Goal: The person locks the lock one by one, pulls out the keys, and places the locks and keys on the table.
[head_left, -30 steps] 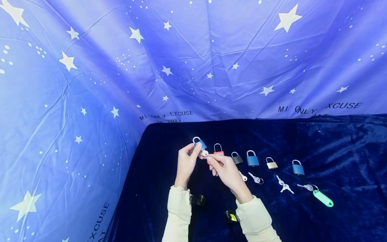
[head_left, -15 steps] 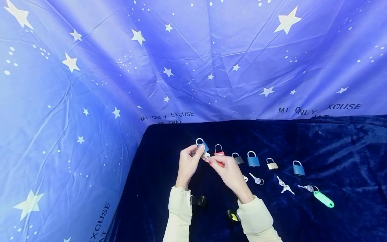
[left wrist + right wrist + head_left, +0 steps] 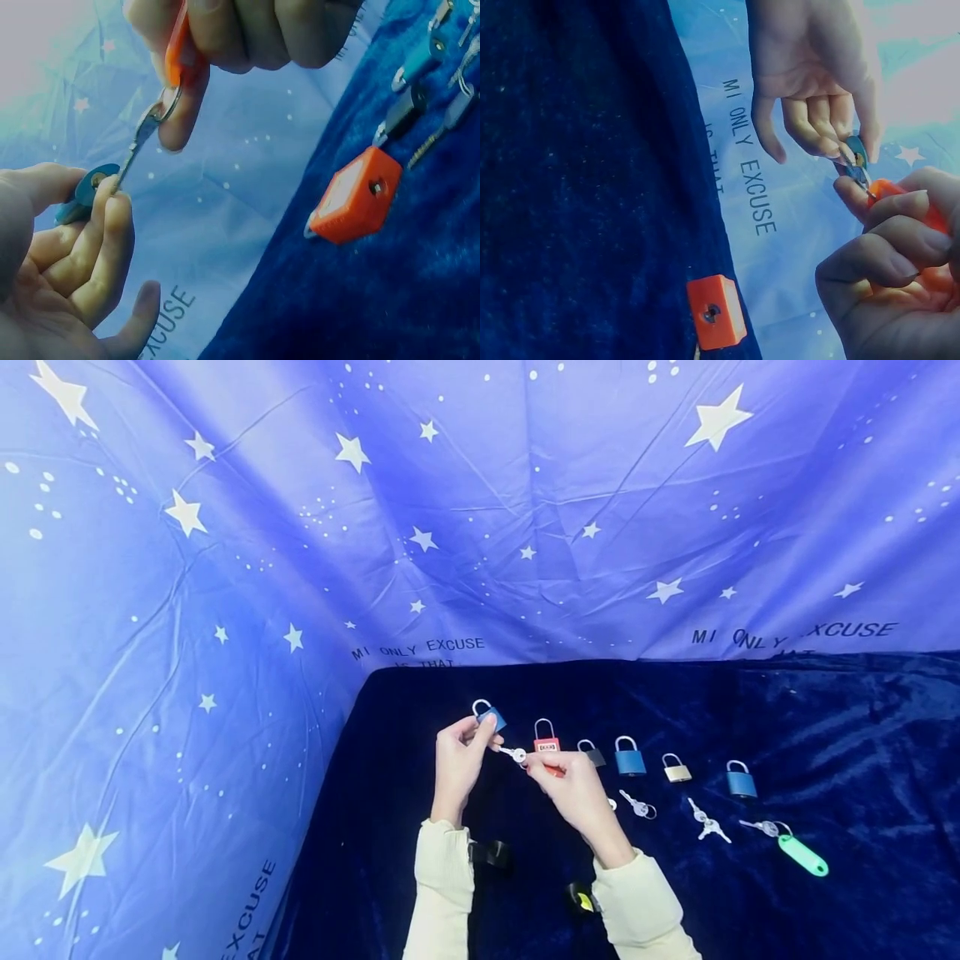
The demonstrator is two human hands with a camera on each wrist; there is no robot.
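Observation:
My left hand (image 3: 459, 764) pinches a small blue padlock (image 3: 495, 720) by its body, shackle pointing up and away. The left wrist view shows the keyhole in its round end (image 3: 97, 180). My right hand (image 3: 573, 789) grips an orange key tag (image 3: 178, 49), mostly covered by the fingers. From the tag hangs a metal ring (image 3: 172, 103) with a silver key (image 3: 139, 142). The key's blade lies outside the keyhole, its tip right at the left fingertips beside the padlock.
Right of the hands stand a red padlock (image 3: 547, 745), a dark padlock (image 3: 592, 753), two blue padlocks (image 3: 630, 758) and a brass one (image 3: 677, 772). Silver keys (image 3: 705, 822) lie in front, one set with a green tag (image 3: 802, 855). A starry cloth (image 3: 525, 510) hangs behind the dark blue velvet (image 3: 862, 760).
The key sat against the padlock's lower end; now it is drawn away and shows lengthwise between the hands. My left hand with the padlock has shifted slightly left.

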